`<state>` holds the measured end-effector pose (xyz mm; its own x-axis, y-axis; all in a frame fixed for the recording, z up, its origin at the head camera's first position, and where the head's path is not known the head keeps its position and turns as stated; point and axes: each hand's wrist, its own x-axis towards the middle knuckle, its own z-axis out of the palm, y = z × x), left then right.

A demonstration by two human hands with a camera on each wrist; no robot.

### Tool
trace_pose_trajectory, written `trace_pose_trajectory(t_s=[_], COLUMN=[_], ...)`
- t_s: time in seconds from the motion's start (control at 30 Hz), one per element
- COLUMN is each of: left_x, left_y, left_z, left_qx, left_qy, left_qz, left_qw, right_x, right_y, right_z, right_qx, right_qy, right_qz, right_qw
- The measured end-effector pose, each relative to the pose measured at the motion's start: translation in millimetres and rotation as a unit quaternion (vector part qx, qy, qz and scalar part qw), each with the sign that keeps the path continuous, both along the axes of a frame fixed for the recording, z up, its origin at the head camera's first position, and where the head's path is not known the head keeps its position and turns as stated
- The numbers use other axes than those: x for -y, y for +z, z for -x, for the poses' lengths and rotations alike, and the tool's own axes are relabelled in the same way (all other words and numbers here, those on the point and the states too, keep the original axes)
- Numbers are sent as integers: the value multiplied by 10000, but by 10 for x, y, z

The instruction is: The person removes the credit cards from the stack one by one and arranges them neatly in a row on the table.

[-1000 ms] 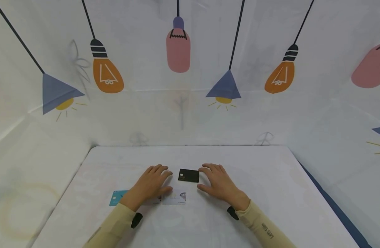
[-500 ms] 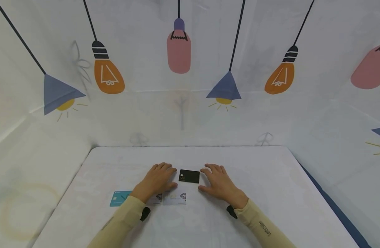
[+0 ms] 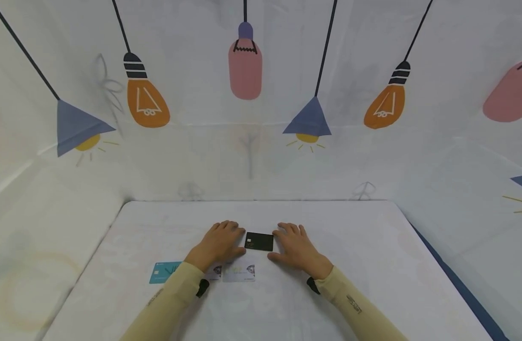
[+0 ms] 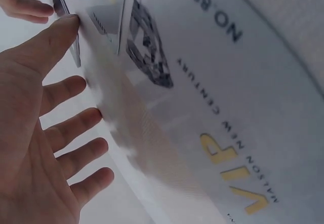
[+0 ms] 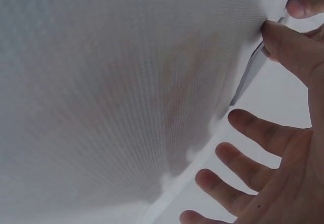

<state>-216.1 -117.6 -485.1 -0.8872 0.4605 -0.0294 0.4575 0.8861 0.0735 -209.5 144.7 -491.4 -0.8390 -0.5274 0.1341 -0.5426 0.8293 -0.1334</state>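
1. At the far left we see a teal card (image 3: 164,272) lying flat on the table (image 3: 372,265), its near end just beside our left sleeve (image 3: 175,296).
2. Next comes a white card (image 3: 239,273), also flat, partly under the left wrist. In the left wrist view (image 4: 212,112) its print reads "VIP", "NO. 888…" and what looks like "NEW CENTURY"; the smaller words we cannot read surely.
3. Our left hand (image 3: 218,244) rests palm down with fingers straight and spread, holding nothing. Its fingertips lie at the left edge of the black card (image 3: 259,241); the thumb (image 4: 48,44) appears to touch that edge.
4. The black card lies flat in the middle of the table, between the two hands, just beyond the white card. A small chip shows on it; no writing is legible.
5. Our right hand (image 3: 296,248) is likewise flat and spread, empty, its thumb (image 5: 291,44) at the card's right edge.
6. The right sleeve (image 3: 355,308) carries small dark lettering, too small to read.
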Motion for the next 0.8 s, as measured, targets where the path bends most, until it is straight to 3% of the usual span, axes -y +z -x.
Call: trace_pose_trajectory(t_s=[0.33,0.8], left_x=[-16,-50], left_y=[63,25], left_z=[65,105], left_qx=[103,151], left_qy=[-230,-138], left_qz=[-110,-8], left_qw=[9996,9998], right_x=[33,-3], right_y=[-14,-58], right_z=[83,133], right_qx=[149,14], right_qy=[59,195], right_qz=[78,332], right_qw=[9998,9993])
